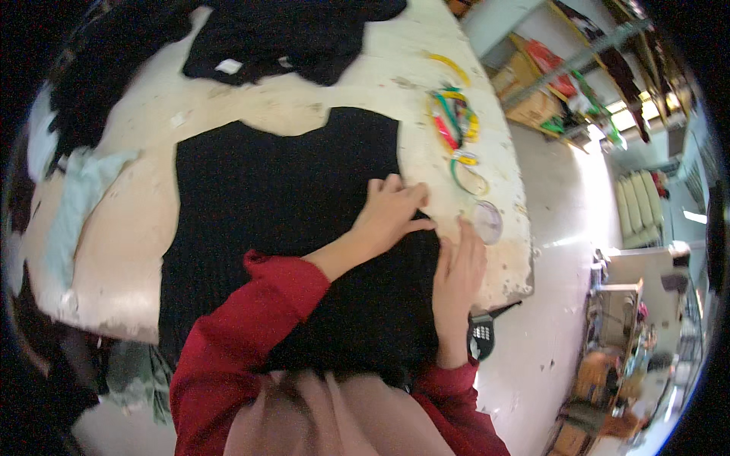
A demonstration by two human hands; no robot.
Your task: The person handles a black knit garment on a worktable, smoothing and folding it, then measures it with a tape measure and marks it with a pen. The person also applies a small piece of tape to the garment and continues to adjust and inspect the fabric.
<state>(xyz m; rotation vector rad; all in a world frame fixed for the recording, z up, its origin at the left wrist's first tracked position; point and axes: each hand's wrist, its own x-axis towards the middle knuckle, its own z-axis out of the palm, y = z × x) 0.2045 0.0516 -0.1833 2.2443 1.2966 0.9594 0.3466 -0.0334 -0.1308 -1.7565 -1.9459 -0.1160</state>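
You have a black ribbed knit garment piece, sleeveless in outline with a scooped neck edge, laid flat under your hands, neck end pointing away from you. It lies on a pale, worn, scuffed counter

Your left hand: on the piece near its right-hand edge, palm down, fingers slightly bent, thumb spread away from them; nothing seen clasped

Your right hand: beside that same edge, fingers extended and nearly together, not closed around anything; whether it presses the fabric, cannot tell

Just beyond your right fingertips, to their right: a clear round disc, flat on the counter; contact with the fingers unclear. Farther ahead of your right hand: a loose coil of yellow, green and red tape strips

Well ahead of your left hand: a bunched black cloth bearing a small white label. Well left of it, near the counter's far left side: a crumpled pale blue cloth

Right of your right wrist, by the counter edge: a small black device with light keys, kind unclear
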